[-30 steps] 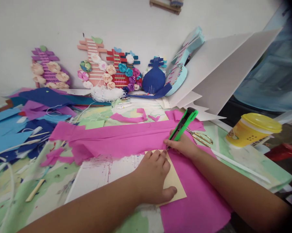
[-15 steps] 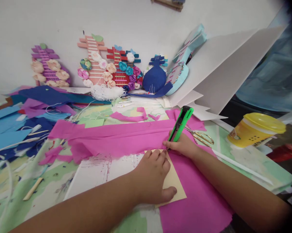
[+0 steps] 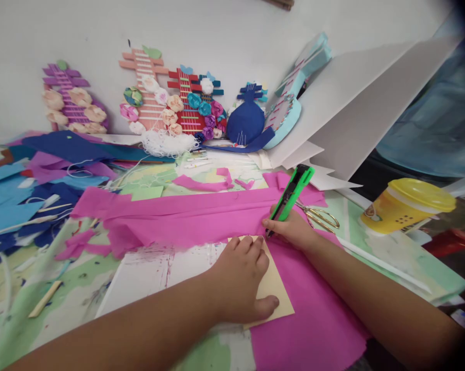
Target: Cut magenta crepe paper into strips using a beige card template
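Observation:
My left hand (image 3: 242,281) lies flat with spread fingers on a pale yellow card (image 3: 276,288). The card rests over magenta paper (image 3: 305,314) and a white board (image 3: 147,273) with dark smudges. My right hand (image 3: 292,229) is closed round a green and black utility knife (image 3: 292,198), which leans with its lower end near the card's top right corner. The blade tip is too small to make out. A folded strip of magenta paper (image 3: 186,219) runs across behind both hands.
Gold-handled scissors (image 3: 323,217) lie right of my right hand, near a yellow lidded cup (image 3: 406,206). Blue paper scraps (image 3: 12,206) pile up at left. Decorated instrument-shaped crafts (image 3: 245,121) and folded white board (image 3: 344,98) stand along the wall.
The view has shifted slightly. The knife's top leans a little further right in my right hand. My left hand stays flat on the card.

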Available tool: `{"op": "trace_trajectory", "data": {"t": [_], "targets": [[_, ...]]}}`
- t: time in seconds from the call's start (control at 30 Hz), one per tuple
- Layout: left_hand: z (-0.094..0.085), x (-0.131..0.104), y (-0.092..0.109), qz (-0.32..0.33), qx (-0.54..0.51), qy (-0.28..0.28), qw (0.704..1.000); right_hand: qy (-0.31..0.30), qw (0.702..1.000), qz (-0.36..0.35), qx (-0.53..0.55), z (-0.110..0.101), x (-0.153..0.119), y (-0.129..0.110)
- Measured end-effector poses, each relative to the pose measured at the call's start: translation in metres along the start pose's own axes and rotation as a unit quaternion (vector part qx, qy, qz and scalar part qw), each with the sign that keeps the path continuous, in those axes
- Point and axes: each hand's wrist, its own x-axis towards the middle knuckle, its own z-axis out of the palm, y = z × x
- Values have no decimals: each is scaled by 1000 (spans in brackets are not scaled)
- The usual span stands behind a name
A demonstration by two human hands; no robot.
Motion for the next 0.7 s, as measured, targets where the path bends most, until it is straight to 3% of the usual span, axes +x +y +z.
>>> {"op": "trace_trajectory", "data": {"t": [0.23,0.57,0.7], "targets": [[-2,1,0,-2,3,-5,1000,-50,998,-6,-44,0,-5,-14],[-5,0,2,-3,11,9,1000,0,992,-6,-126,6,-9,-9],[-5,0,2,-2,12,2,1000,-6,994,2,-109,4,-7,-10]]}}
